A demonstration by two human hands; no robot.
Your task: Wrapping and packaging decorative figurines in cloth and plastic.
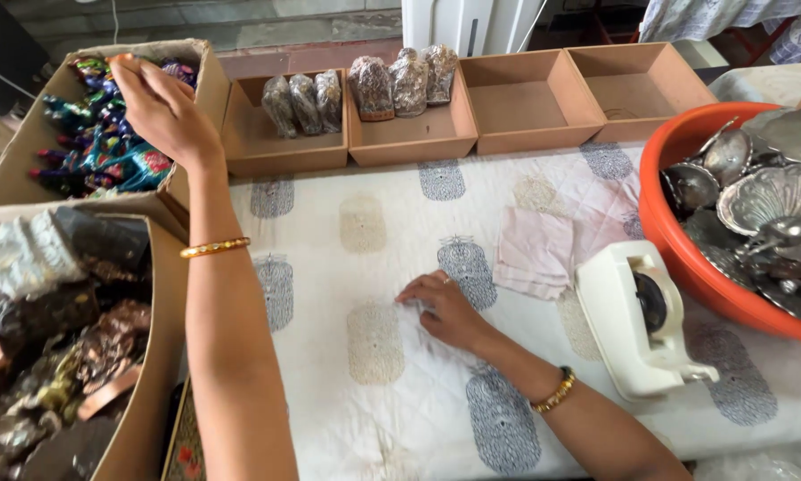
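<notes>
Wrapped sweets point(97, 147) in shiny blue, purple and red foil fill a cardboard box point(17, 169) at the far left of the table, and the left hand point(160, 107) reaches into it with fingers curled downward over the pile; whether it has pinched one of them cannot be told from this angle. A gold bangle point(215, 248) sits on that forearm. The right hand point(445, 307) rests on the printed white tablecloth point(374, 232), fingers bent and pressing on what seems to be a thin clear sheet, hard to make out. Just beside it to the right lies a folded pink cloth point(534, 254), then a white tape dispenser point(641, 321). An orange basin point(685, 258) of silver dishes stands at the right edge. Along the far side runs a row of brown trays point(525, 98), two holding clear-wrapped packets point(405, 80). Another carton point(142, 392) of foil-wrapped items sits nearest on the left.
</notes>
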